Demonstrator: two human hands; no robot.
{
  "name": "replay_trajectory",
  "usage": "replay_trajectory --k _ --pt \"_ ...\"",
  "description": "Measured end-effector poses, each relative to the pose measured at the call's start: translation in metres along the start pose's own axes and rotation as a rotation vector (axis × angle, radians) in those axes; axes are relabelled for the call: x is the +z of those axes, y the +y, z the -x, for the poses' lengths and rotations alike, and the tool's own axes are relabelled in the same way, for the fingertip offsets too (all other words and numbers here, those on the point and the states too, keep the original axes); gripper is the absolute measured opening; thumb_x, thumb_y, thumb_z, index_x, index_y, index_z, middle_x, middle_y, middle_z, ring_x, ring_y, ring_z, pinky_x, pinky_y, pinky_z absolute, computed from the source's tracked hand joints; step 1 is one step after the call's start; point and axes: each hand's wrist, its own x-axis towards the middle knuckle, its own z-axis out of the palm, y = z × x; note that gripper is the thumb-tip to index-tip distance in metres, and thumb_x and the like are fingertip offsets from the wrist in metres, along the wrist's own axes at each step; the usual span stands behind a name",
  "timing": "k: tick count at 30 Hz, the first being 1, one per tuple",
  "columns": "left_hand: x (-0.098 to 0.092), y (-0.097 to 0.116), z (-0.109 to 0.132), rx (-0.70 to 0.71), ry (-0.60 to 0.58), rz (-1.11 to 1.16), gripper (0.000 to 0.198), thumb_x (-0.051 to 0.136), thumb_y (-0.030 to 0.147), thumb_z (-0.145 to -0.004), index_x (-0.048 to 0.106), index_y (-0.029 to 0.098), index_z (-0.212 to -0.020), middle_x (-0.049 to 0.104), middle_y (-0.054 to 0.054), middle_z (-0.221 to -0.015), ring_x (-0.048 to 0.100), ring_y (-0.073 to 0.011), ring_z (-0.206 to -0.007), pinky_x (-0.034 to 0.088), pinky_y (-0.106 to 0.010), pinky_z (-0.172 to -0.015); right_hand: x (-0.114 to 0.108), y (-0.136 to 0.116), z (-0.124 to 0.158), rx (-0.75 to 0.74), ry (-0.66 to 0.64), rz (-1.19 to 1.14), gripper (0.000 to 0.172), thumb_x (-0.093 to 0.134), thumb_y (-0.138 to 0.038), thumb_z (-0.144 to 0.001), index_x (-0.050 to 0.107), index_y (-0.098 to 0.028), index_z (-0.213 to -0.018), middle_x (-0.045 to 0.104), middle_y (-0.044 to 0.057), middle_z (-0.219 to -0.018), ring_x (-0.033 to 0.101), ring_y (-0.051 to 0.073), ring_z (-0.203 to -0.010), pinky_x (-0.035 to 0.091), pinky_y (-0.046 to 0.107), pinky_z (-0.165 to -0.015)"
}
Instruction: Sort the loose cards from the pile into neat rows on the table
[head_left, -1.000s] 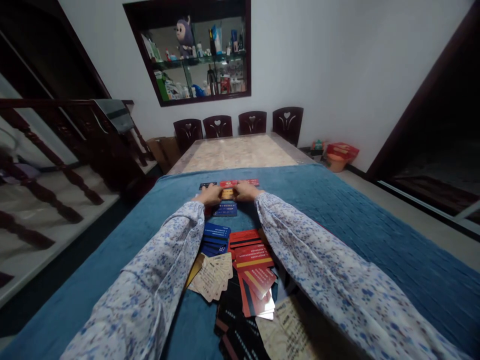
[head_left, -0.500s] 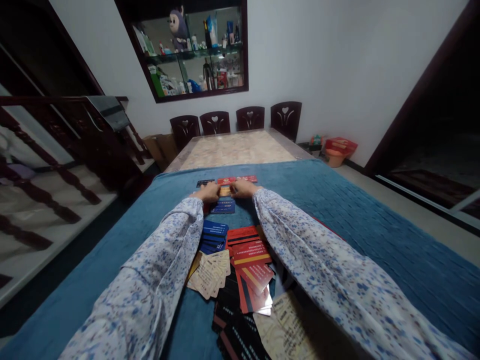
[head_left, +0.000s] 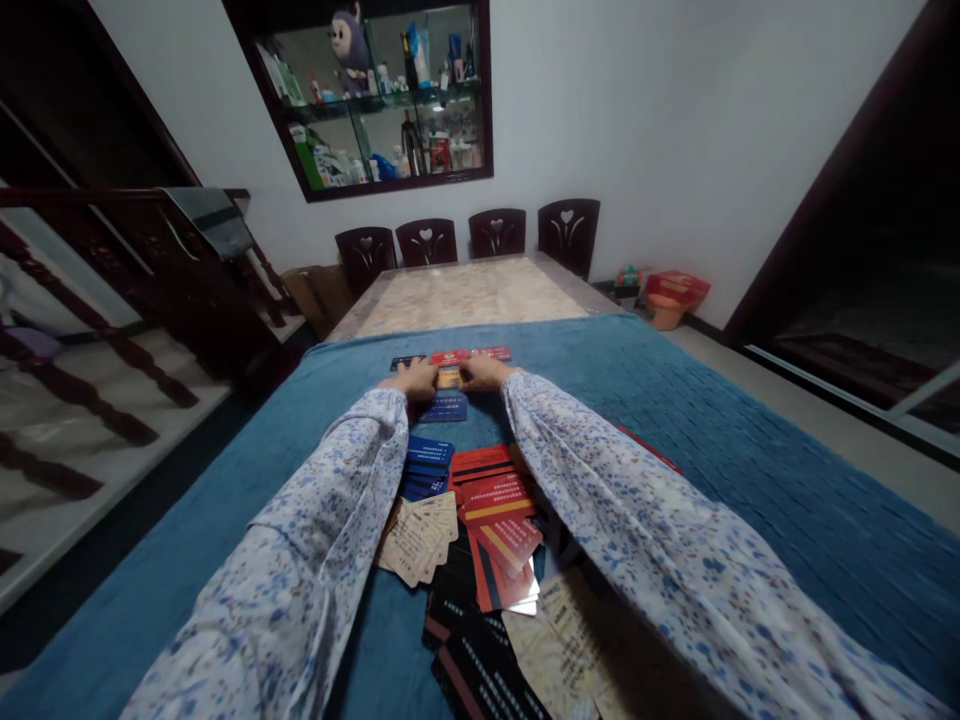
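Note:
A yellow card [head_left: 448,378] lies on the blue cloth at the far end of the card layout, between my two hands. My left hand [head_left: 415,380] has its curled fingers at the card's left edge. From the right side, my right hand [head_left: 484,373] closes its fingers on the opposite edge. Just beyond are a dark card [head_left: 407,363] and red cards [head_left: 450,357] in a row. A blue card [head_left: 444,409] sits on the near side. Part of a red card under my left wrist is covered.
Closer to me are fanned blue cards [head_left: 427,468], beige cards [head_left: 420,540], red cards [head_left: 496,500] and black cards [head_left: 487,670]. Another red card edge shows beside my right sleeve. The blue cloth [head_left: 300,440] covers the near part of the table; chairs [head_left: 499,232] stand behind.
Both hands stay at the yellow card with hardly any movement. The whole view has shifted slightly, so everything appears a little higher and further left.

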Motion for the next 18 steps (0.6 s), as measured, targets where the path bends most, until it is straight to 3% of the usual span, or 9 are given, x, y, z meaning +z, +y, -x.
replay_trajectory --k 7,18 --pt "0.000 0.000 0.004 0.000 0.027 0.023 0.059 0.060 0.021 -0.073 0.062 0.024 -0.132 0.060 -0.018 -0.136 0.046 -0.0420 -0.134 0.040 -0.065 -0.106 -0.004 -0.002 0.000 -0.007 -0.011 0.024 0.043 0.068 -0.029 -0.091 0.070 -0.008 -0.129 0.070 0.021 -0.131 0.067 0.029 -0.119 0.051 0.029 -0.097" --pt "-0.010 0.009 0.020 -0.035 0.086 -0.003 0.047 0.053 0.019 -0.086 0.060 0.021 -0.132 0.057 -0.018 -0.143 0.043 -0.0380 -0.137 0.039 -0.059 -0.107 -0.008 0.007 0.018 0.018 0.058 0.015 0.052 0.070 -0.035 -0.091 0.064 -0.013 -0.139 0.064 0.021 -0.139 0.066 0.031 -0.123 0.052 0.035 -0.101"
